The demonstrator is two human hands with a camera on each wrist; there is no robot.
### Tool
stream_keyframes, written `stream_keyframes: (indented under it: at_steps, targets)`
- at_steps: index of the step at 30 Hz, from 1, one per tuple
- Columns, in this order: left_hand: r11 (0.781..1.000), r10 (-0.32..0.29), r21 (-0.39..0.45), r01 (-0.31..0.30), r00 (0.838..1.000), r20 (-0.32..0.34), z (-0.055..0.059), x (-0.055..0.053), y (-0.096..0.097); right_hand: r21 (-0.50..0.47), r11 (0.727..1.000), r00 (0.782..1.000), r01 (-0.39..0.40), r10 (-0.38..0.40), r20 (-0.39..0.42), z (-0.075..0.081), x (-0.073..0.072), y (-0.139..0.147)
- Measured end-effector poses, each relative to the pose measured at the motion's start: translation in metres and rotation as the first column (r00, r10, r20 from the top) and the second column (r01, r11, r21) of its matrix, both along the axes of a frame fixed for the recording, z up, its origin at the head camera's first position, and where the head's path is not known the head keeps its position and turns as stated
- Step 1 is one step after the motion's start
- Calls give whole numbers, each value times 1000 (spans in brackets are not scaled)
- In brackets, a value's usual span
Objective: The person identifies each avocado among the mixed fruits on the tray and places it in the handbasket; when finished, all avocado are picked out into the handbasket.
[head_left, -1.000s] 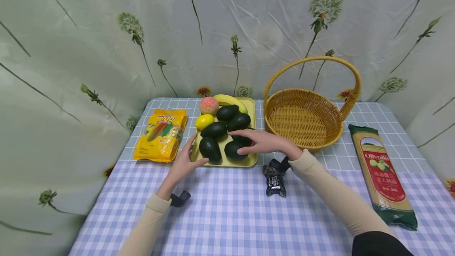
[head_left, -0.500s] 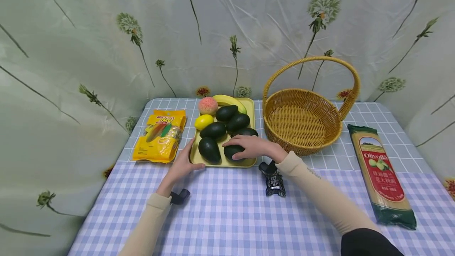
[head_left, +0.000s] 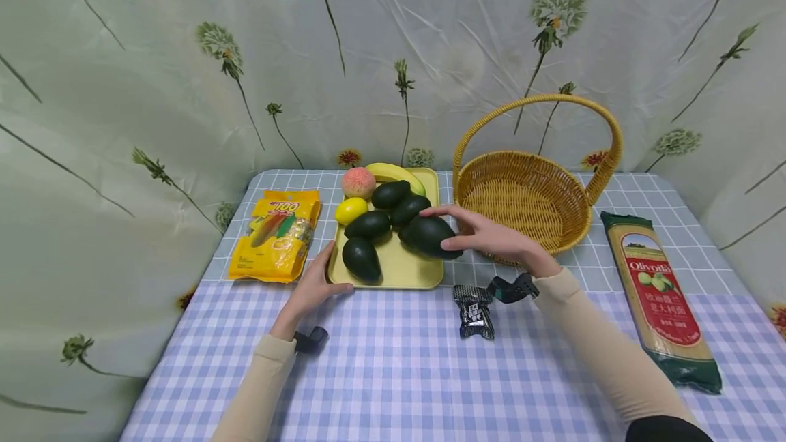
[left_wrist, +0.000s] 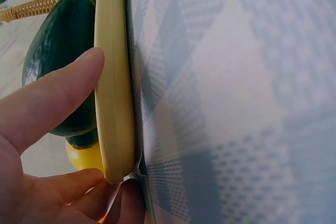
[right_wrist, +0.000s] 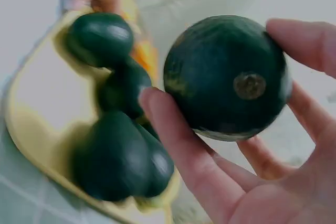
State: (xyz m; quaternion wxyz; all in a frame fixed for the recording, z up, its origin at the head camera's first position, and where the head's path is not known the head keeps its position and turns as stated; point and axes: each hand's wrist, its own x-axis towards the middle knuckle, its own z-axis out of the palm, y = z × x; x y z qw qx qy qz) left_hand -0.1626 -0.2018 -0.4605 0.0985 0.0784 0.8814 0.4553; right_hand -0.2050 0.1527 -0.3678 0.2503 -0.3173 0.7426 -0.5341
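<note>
In the head view my right hand (head_left: 494, 235) holds a dark green avocado (head_left: 426, 236) over the right side of the yellow tray (head_left: 408, 274). The right wrist view shows thumb and fingers spread round this avocado (right_wrist: 210, 82), its stem end facing the camera. My left hand (head_left: 314, 290) grips the tray's near left corner. Its thumb lies against the tray rim (left_wrist: 113, 77) in the left wrist view, with the fingers round the corner. Several more avocados (head_left: 361, 260) lie on the tray, beside a lemon (head_left: 352, 211), a peach (head_left: 359, 183) and a banana (head_left: 393, 172).
A wicker basket (head_left: 522, 251) with a tall handle stands right of the tray. Left lies a yellow mango candy bag (head_left: 276, 237). A small black wrapped packet (head_left: 474, 312) sits near my right wrist, and a spaghetti pack (head_left: 662, 299) lies far right on the checked cloth.
My right hand has come down on the nearest right avocado, gripped it and lifted it up and to the right. My left hand has closed in on the tray corner and stayed there.
</note>
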Motion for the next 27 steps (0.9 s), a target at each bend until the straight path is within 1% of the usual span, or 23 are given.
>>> stream_keyframes:
  at_steps: [2,3,5,7,9,12,14,15,17,19,22,25,27]
  targets:
    - [1000,1,-10,-1,1000,-2,0,0,0,-31,996,995,89,-87,37,6,-3,17]
    - [1000,1,-15,-1,1000,-4,0,0,-1,-45,990,990,132,-130,57,9,-5,25]
    - [1000,4,-25,-4,1000,-3,-1,0,-1,-61,972,972,225,-219,91,12,-10,42]
    - [999,5,-33,-5,1000,-1,-1,0,-2,-66,947,945,315,-306,119,15,-15,59]
    - [999,4,-43,-4,1000,-3,-1,0,-3,-81,915,911,395,-380,159,18,-22,73]
    - [998,0,-55,-1,1000,-5,0,1,-3,-101,867,860,489,-459,222,21,-32,87]
    - [998,-2,-61,1,1000,-7,0,0,-4,-97,842,830,531,-492,264,23,-39,93]
    - [998,-2,-62,2,1000,-4,0,0,-4,-90,835,818,543,-502,282,23,-43,94]
    - [998,-1,-60,1,1000,-1,0,0,-4,-66,827,800,558,-515,307,22,-50,95]
    - [998,-2,-60,2,1000,1,-1,0,-3,-41,824,787,565,-523,329,19,-58,93]
    - [998,1,-59,-1,1000,3,-2,0,-3,8,821,776,570,-542,322,15,-69,87]
    - [998,1,-60,-1,1000,6,-2,-1,-3,71,816,775,574,-570,274,11,-79,80]
    - [998,2,-59,-1,1000,10,-2,-1,-2,119,804,769,583,-593,238,8,-83,75]
